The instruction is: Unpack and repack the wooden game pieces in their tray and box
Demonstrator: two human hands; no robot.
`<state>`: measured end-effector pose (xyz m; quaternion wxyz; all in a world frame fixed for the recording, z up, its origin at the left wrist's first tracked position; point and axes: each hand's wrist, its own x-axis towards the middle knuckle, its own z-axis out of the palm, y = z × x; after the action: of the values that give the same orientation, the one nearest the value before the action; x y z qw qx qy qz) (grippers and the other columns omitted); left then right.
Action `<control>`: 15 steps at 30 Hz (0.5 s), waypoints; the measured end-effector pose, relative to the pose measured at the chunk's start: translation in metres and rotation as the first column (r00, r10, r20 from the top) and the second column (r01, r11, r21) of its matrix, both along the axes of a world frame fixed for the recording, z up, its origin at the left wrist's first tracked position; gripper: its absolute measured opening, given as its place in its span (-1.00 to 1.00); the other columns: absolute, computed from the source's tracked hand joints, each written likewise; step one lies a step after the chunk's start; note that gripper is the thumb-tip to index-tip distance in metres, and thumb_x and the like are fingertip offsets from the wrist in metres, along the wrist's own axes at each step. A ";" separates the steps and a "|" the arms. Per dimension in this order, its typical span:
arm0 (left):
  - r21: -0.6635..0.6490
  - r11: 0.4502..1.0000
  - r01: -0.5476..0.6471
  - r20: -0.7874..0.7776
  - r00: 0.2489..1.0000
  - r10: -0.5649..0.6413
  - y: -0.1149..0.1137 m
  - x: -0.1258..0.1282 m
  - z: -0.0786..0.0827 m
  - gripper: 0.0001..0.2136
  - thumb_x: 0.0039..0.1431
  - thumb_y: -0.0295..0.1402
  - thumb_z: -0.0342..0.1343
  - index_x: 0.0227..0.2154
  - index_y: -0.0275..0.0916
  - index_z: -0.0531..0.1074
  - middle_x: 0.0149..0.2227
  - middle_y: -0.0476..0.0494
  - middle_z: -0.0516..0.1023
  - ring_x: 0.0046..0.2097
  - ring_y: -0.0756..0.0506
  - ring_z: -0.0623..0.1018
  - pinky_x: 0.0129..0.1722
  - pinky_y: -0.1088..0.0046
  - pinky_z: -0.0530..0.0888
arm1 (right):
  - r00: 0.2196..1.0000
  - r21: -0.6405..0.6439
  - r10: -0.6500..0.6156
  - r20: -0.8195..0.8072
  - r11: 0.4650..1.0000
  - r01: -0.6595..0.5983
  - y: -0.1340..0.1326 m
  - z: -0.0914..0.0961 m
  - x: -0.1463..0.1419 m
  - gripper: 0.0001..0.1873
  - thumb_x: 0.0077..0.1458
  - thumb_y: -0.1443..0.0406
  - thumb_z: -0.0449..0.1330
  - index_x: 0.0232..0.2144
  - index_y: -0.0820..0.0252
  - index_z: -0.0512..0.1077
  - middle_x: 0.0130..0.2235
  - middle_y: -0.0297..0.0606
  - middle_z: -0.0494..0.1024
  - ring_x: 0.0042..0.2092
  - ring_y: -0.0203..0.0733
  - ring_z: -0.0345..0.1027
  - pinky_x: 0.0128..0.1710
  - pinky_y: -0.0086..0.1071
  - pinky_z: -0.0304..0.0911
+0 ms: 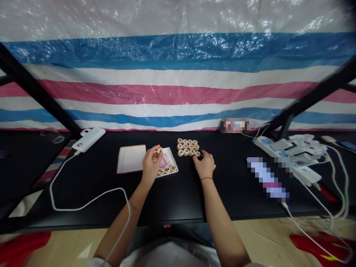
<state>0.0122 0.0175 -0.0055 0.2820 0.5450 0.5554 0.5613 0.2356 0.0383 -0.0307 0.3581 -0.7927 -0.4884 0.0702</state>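
Observation:
My left hand [150, 165] pinches a round xiangqi piece [159, 150] marked in black, above a shallow white box [172, 160]. Several black-marked pieces [167, 170] lie along the box's near side, and a paper printed in pink [166, 160] shows inside. The box's lid or other half [131, 158] lies to the left, white inside, partly behind my left hand. To the right, several pieces [188, 146] sit on the table in three rows, red characters at the back and black in front. My right hand [205, 165] has its thumb and fingers around the front row's rightmost piece [197, 153].
A white power bank [89, 140] with a looping white cable [91, 203] lies on the black table [178, 202] at left. At right are a blurred-out phone-like object [267, 178] and power strips [289, 159] with chargers. Striped plastic sheeting [178, 92] hangs behind.

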 end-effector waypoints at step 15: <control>0.104 0.926 0.364 -0.501 0.823 -0.267 -0.014 0.012 0.012 -0.71 0.23 -0.42 0.05 0.01 -0.11 0.38 -0.17 -0.09 0.45 -0.12 -0.05 0.52 -0.05 0.41 0.47 | 0.758 0.412 0.644 -0.106 0.722 -0.556 -0.029 0.033 -0.060 -0.72 0.12 0.15 0.15 -0.19 0.16 0.48 -0.34 -0.27 0.52 -0.35 -0.23 0.37 -0.28 -0.34 0.34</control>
<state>0.0241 0.0035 0.0062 0.1709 0.7759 0.4513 0.4064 0.1756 0.0094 0.0020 0.5092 -0.4967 -0.6768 0.1894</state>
